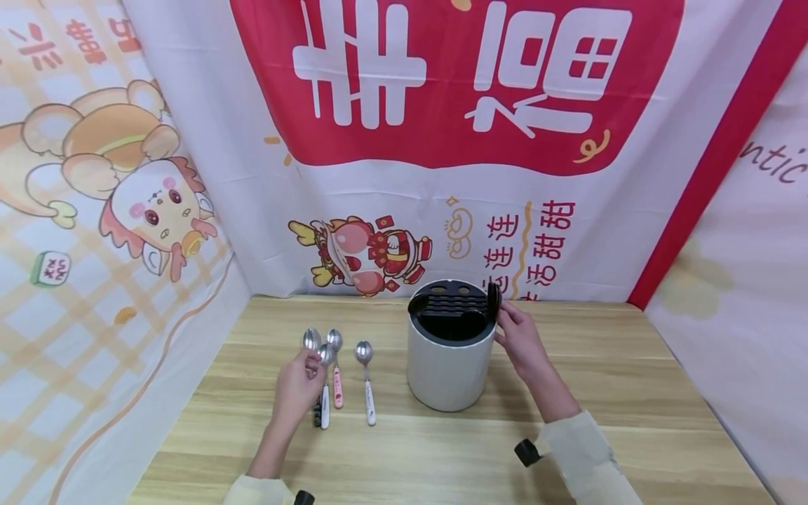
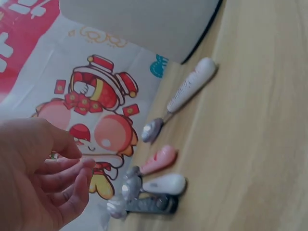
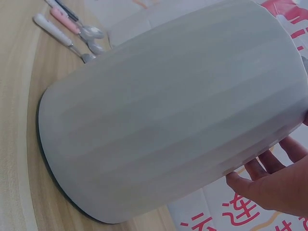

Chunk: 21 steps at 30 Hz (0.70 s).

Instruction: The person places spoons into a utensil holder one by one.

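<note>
In the head view my left hand [image 1: 299,386] hovers over a group of metal spoons. Its fingers are loosely bent, with nothing seen between them in the left wrist view. Under and beside it lie a dark-handled spoon [image 2: 151,204], a white-handled spoon [image 2: 163,184] and a pink-handled spoon [image 1: 337,386]. Another white-handled spoon [image 1: 369,400] lies apart to their right. My right hand [image 1: 524,340] touches the upper right side of a white utensil holder [image 1: 448,372], close to an upright black piece [image 1: 494,301] on its rim. Part of that hand's fingers is hidden.
The holder stands upright near the table's back edge and has a black slotted top [image 1: 451,301]. Printed cloth [image 1: 372,189] hangs behind and at both sides. The wooden table [image 1: 404,463] extends in front of the spoons and holder.
</note>
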### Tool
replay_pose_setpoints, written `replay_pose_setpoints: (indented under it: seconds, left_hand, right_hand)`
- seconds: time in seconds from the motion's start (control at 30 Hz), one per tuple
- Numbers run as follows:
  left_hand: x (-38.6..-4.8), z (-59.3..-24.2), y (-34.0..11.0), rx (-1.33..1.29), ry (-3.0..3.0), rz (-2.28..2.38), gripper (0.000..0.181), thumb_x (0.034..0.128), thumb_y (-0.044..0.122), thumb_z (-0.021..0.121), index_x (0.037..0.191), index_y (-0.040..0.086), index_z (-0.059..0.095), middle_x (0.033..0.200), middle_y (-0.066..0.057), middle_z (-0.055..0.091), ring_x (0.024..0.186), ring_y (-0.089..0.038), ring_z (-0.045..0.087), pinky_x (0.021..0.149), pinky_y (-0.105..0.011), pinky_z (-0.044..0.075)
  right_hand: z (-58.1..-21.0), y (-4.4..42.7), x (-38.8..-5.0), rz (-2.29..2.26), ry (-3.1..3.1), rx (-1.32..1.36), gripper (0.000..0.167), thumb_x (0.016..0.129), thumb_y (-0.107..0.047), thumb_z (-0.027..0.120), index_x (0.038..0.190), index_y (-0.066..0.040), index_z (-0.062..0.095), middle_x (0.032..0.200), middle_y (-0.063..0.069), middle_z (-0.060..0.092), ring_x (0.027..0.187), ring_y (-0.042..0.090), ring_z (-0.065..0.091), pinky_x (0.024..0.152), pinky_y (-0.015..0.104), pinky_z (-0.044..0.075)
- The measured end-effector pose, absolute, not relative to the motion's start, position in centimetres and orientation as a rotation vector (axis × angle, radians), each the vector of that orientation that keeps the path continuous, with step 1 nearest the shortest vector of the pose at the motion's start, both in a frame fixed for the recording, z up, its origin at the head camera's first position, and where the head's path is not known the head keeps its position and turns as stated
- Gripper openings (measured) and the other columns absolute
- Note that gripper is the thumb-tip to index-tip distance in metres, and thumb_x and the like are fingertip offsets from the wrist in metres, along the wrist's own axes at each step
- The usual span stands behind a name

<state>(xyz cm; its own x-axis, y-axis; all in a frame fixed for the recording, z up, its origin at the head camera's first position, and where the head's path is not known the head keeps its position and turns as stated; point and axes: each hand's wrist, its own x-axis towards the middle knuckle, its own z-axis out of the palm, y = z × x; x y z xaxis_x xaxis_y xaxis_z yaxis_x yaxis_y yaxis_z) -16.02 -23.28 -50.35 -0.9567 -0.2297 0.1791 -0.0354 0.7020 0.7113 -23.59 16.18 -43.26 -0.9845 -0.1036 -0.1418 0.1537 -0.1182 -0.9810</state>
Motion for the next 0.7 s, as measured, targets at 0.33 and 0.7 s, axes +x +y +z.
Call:
replay_pose_setpoints:
  seconds: [0.33,0.7]
  left_hand:
    - [-16.5,-52.8,-25.3,0.371,-2.853,-1.039,0.031,0.0842,0.009,0.069,0.109,-0.008,0.061,0.09,-0.018,0.068,0.071,-0.022,0.062,0.057,-0.03,0.054]
    - [-17.6,-53.6,-25.3,0.457,-2.967,-0.977,0.015,0.0838,0.011,0.067,0.077,0.003,0.056,0.063,-0.006,0.054,0.052,-0.016,0.049,0.044,-0.024,0.04]
  right_hand:
    - [-43.4,16.4,-23.7,-2.222,1.951,0.075,0.048,0.108,-0.019,0.035,0.156,-0.01,0.033,0.161,0.011,0.035,0.146,0.026,0.036,0.118,0.047,0.039]
    - [-43.5,16.4,-23.7,-2.222,1.95,0.077,0.048,0.108,-0.019,0.035,0.156,-0.01,0.033,0.161,0.011,0.035,0.146,0.026,0.036,0.118,0.046,0.039]
